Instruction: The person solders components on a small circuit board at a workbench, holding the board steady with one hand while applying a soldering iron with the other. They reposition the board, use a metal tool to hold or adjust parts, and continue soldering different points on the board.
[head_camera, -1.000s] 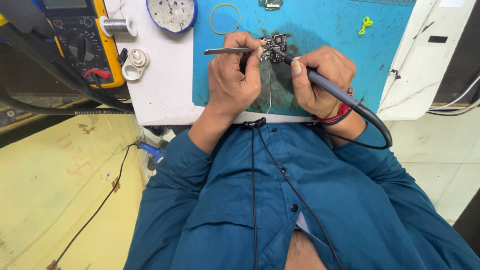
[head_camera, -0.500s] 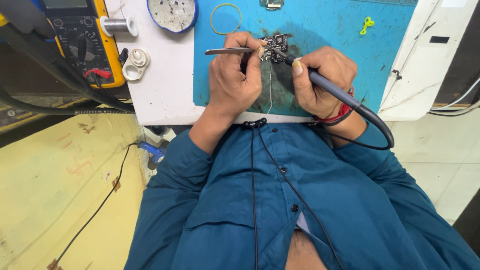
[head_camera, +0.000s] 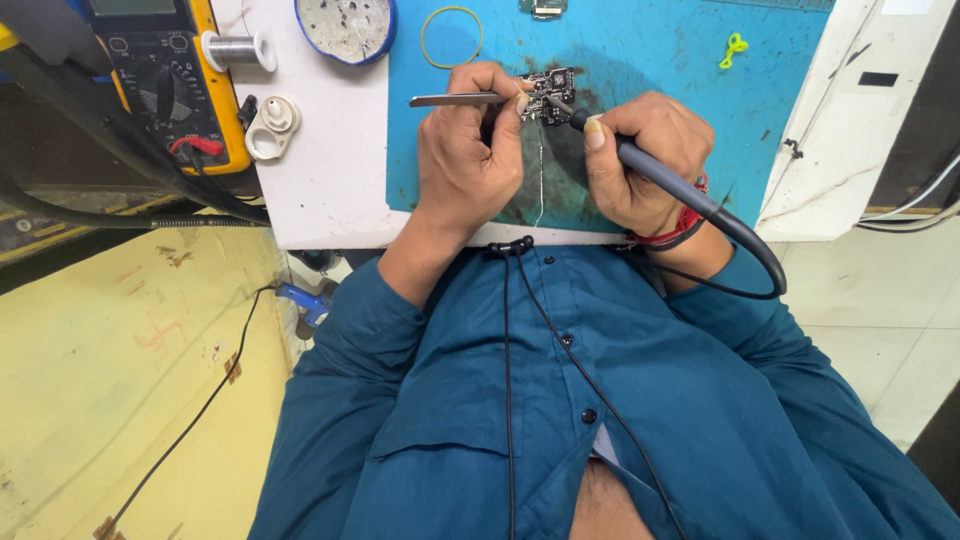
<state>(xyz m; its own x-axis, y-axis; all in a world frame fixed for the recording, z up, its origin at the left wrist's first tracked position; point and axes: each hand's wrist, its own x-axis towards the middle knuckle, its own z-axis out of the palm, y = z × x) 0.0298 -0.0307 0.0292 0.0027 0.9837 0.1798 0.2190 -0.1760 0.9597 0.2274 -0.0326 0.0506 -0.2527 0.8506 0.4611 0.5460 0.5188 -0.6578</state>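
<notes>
Two hands meet over a small circuit board (head_camera: 545, 95) on the blue mat (head_camera: 660, 130) that covers much of the white tabletop (head_camera: 325, 195).

At the far left sits a yellow multimeter (head_camera: 165, 85), with a spool of solder wire (head_camera: 235, 50) and a white tape roll (head_camera: 270, 128) just beside it. Next come a round blue-rimmed dish (head_camera: 347, 27) and a yellow rubber band (head_camera: 451, 36) lying on the mat.

The left hand (head_camera: 465, 150) is clamped on metal tweezers (head_camera: 455, 99), whose tips reach the left edge of the board. A thin strand of solder (head_camera: 540, 170) hangs between the hands.

The board is dark, irregular in outline and crowded with tiny silver parts. It is probably very light and stiff, yet fragile: it should be held by its bare edges, since pressure on the parts could break them and a light push would likely slide it on the mat.

The right hand (head_camera: 640, 160) is closed around a grey soldering iron (head_camera: 650, 170), gripped like a pen, its tip touching the board. The iron's black cord (head_camera: 760, 255) loops past the wrist.

Farther right lies a small yellow-green clip (head_camera: 736, 45).
</notes>
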